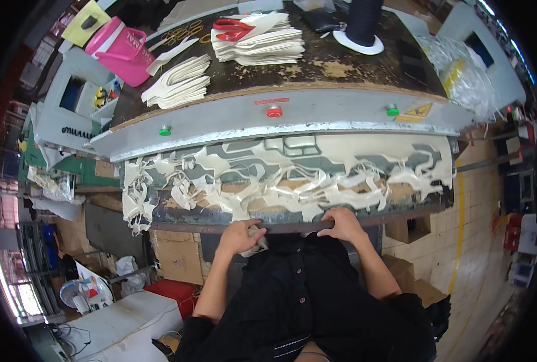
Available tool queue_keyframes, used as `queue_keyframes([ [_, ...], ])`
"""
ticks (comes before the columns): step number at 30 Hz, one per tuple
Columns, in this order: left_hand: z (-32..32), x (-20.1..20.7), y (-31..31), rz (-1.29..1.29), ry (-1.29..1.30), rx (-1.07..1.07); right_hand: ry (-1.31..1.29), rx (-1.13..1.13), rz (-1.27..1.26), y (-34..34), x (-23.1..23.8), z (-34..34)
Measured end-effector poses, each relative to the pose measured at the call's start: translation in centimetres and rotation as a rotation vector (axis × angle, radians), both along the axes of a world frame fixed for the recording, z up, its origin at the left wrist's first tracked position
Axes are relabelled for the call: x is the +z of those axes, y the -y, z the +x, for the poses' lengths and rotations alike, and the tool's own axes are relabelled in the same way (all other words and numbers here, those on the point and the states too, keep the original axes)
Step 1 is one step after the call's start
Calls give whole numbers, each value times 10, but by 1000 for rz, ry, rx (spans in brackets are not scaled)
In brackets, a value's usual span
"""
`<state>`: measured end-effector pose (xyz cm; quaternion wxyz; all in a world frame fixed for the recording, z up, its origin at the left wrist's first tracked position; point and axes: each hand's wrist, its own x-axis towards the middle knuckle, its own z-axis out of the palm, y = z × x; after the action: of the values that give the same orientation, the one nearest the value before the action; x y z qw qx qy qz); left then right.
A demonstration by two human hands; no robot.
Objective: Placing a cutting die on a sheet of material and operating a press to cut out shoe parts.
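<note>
Cream sheet of cut-out leftover material point(292, 175), webbed with holes, lies across the dark cutting bed in the centre of the frame, just above our hands. Its long axis runs left–right, edge to edge of the bed; the ragged end hangs off at centre left.

Our left hand point(239, 236) sits at the near edge, lower centre, fingers curled around a small pale scrap; we can't tell how firmly it grips. Our right hand point(343, 225) lies palm-down on the dark front rail point(208, 227), fingers bent over the edge right where the sheet's lower fringe ends. The hands are apart, roughly shoulder-spaced. The right one is nearer the sheet, touching or nearly so; the left sits a bit lower.

Above the sheet: grey metal press beam point(280, 120) with green, red, green buttons. On top of it, stacks of cream cut pieces point(178, 81) upper left, red-handled scissors point(232, 29) on another stack, and a pink bag point(120, 51) far upper left.
</note>
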<state>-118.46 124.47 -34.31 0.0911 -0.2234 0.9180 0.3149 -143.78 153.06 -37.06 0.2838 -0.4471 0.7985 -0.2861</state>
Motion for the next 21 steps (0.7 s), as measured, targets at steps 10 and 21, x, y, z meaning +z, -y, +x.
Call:
queue_keyframes([
  [10,-175,3,72,-130,83,178,-435,138,-192,252,11,-107],
  [21,-184,-21,72,-34,104,264,-372,92,78,207,11,-178],
])
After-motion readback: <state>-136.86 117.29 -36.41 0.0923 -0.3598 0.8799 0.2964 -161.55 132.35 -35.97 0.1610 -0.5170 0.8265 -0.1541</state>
